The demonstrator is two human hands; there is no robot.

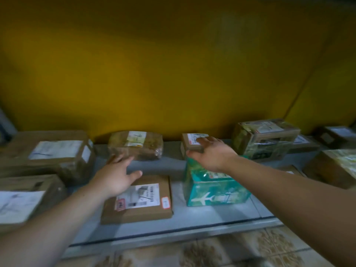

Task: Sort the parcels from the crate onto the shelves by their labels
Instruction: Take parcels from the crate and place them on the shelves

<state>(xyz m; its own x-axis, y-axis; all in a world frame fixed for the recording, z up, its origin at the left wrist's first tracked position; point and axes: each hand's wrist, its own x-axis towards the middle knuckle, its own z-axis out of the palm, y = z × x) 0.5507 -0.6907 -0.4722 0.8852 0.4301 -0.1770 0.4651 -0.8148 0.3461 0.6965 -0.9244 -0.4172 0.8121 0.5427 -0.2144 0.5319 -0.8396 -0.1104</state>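
Small brown cardboard box with a white label is grasped by right hand at the back of grey shelf, fingers over the top. Judged light and stiff, best taken by opposite sides. Left hand is spread, nothing held, above flat brown cardboard parcel.
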